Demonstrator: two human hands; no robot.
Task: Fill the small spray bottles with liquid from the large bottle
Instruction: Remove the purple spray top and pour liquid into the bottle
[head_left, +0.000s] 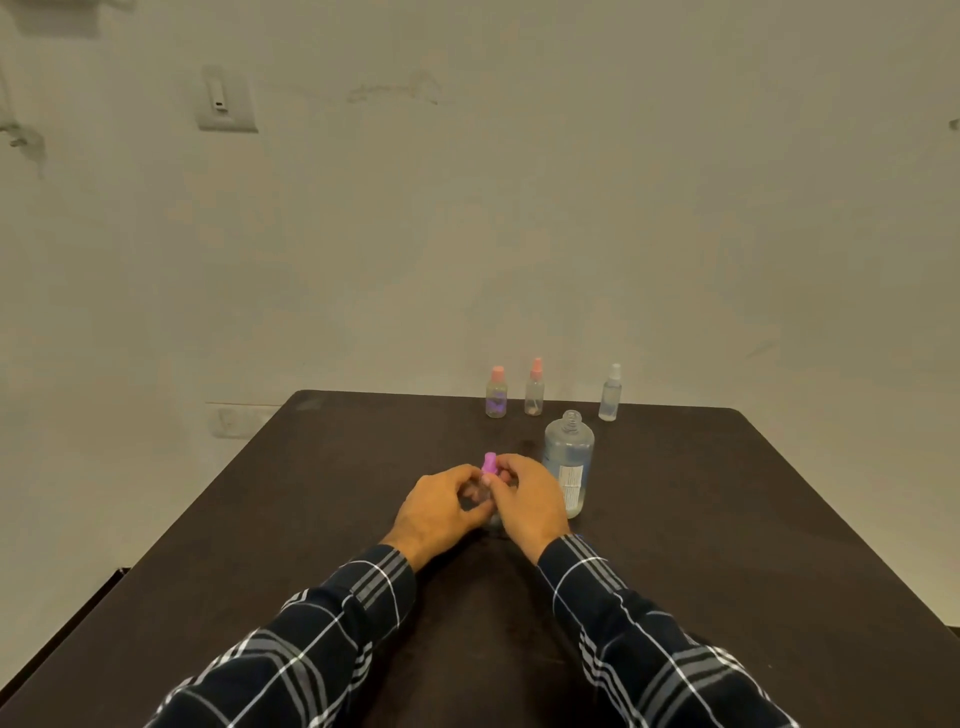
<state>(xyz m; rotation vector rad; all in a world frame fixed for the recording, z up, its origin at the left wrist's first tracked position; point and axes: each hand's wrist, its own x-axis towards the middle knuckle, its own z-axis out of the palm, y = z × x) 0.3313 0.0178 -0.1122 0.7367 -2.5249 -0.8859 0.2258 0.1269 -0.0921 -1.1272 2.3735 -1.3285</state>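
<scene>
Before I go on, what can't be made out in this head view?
Head view:
Small bottle: body covered by the left hand and right hand; fill level hidden.
Purple cap: fingers hide the neck; tight or loose unclear.
Three far bottles: too small, blurred; levels unreadable.
Large bottle label: blurred text.

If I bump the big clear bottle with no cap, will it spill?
The big clear plastic bottle probably feels heavy, since liquid seems to fill much of it. It stands tall, so a hard push might tip it. Its neck is open, so it would likely spill.
</scene>
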